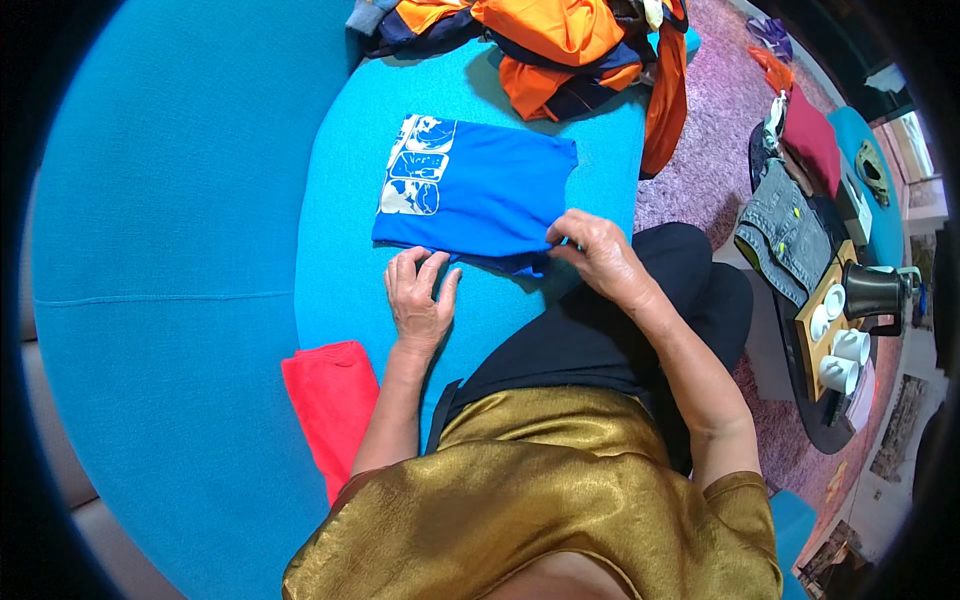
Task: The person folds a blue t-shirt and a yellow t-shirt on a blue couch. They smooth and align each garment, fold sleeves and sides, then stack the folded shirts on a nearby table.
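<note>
A blue garment (pixel 499 187), folded into a rough rectangle, lies on the turquoise sofa seat (pixel 345 187) before me. White printed panels run along its left end. At its near right corner, my right hand (pixel 600 251) pinches the cloth between thumb and fingers. My left hand (pixel 420 296) is at the near edge, fingertips against the fabric, with the thumb apart and nothing visibly gripped. A lower layer of the garment sticks out slightly between the two hands. Beside my left forearm lies a folded red cloth (pixel 334 405).
Orange and navy clothes (pixel 562 45) are heaped at the seat's far end, one orange piece hanging over the edge. The sofa backrest (pixel 165 225) rises at left. Right, a dark low table (pixel 814 420) holds grey denim (pixel 787 229), a wooden tray (pixel 814 367), white cups (pixel 838 373) and a dark kettle (pixel 874 291).
</note>
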Motion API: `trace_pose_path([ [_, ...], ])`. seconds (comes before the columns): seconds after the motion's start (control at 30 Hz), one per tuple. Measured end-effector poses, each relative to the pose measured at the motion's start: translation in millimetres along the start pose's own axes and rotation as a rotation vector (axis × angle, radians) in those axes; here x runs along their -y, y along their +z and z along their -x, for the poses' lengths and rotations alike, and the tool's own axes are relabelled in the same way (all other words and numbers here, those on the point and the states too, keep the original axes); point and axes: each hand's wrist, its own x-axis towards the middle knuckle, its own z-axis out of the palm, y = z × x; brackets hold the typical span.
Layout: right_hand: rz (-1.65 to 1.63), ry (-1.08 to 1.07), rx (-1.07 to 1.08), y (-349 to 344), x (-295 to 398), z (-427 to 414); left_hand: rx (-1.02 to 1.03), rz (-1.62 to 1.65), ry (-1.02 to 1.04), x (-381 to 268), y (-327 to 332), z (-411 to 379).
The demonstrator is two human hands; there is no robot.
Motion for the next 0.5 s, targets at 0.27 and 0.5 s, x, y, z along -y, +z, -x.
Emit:
trace_pose_path([
  [0.27, -0.414, 0.362, 0.028, -9.3, 7.5, -13.4, -0.011, -0.070, -0.068, -5.8, 7.3, -20.1],
  [0.5, -0.269, 0.226, 0.083, 1.7, 4.8, 5.1, -0.053, -0.081, -0.047, 5.4, 16.7, -21.7],
])
